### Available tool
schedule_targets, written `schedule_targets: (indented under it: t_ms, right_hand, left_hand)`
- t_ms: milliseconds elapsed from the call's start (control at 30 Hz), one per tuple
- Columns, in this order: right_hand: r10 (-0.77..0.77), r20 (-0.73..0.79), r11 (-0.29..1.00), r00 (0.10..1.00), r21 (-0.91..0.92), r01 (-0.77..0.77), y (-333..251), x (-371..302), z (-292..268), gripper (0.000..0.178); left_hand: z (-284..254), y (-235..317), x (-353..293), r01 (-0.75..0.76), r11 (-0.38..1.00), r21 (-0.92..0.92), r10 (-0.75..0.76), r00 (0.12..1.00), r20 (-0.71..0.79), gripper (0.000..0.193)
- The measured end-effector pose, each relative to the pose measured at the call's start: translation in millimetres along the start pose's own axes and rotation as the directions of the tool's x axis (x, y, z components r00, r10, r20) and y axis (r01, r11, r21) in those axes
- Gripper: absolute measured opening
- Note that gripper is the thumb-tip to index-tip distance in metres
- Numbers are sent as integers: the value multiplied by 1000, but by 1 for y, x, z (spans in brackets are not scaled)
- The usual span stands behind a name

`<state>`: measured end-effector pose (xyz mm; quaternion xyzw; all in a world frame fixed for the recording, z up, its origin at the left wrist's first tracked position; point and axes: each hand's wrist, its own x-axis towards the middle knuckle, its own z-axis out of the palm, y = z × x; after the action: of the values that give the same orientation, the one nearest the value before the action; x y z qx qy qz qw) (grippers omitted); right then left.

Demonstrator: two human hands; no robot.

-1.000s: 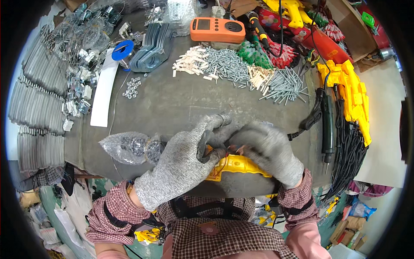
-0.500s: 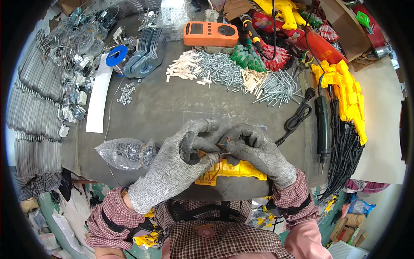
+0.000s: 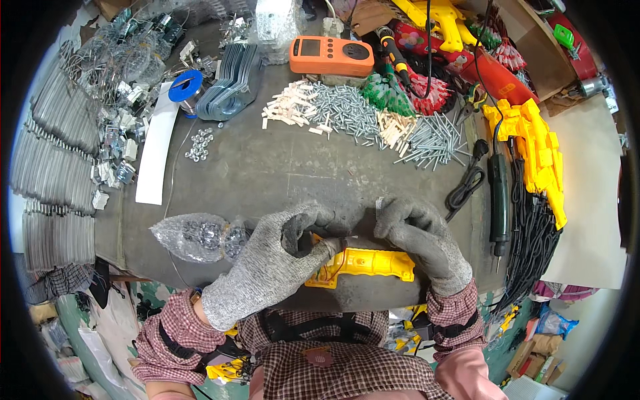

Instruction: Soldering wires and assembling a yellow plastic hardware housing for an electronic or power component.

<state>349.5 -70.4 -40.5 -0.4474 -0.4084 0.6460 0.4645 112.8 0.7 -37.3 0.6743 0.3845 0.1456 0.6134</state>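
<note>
Both my hands wear grey knit gloves. My left hand is closed, thumb and fingers pinching thin wires above the left end of a yellow plastic housing half. The housing lies with its hollow side up near the table's front edge. My right hand is above the housing's right end, apart from the left hand, thumb and fingers pressed together. A tiny pale bit shows at its fingertips, too small to name. Left of my left hand lies a bubble-wrapped bundle. A coiled black power cord lies right of my right hand.
Farther back are screws, pale small pegs, an orange meter and a small pile of nuts. A solder spool and stacked metal plates are left. A power screwdriver and yellow housings are right.
My right hand has moved right, away from my left hand and the wires. My left hand stays at the housing's left end. More of the housing now shows.
</note>
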Motion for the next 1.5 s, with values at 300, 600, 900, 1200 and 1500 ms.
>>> schedule_targets:
  t_ms: [300, 600, 900, 1200, 1500]
  right_hand:
    - [107, -6, 977, 994, -187, -106, 13, 10, -8, 40]
    - [198, -9, 980, 980, -2, -198, 18, 15, 10, 23]
    - [119, 10, 972, 993, -204, -115, 25, 15, 4, 19]
    - [116, -9, 988, 993, -103, -116, 25, 17, 8, 16]
    - [166, -19, 979, 986, -117, -168, 25, 19, 7, 16]
  left_hand:
    - [0, 5, -3, -34, 999, 19, 34, 999, -7, 21]
    - [4, -4, -3, -57, 991, -124, 52, 998, -37, 18]
    - [5, 1, -3, -108, 994, 17, 109, 992, -58, 26]
    - [4, 2, -4, -36, 991, -126, 32, 999, -34, 39]
    - [9, 9, -5, 49, 993, -104, -55, 997, -58, 19]
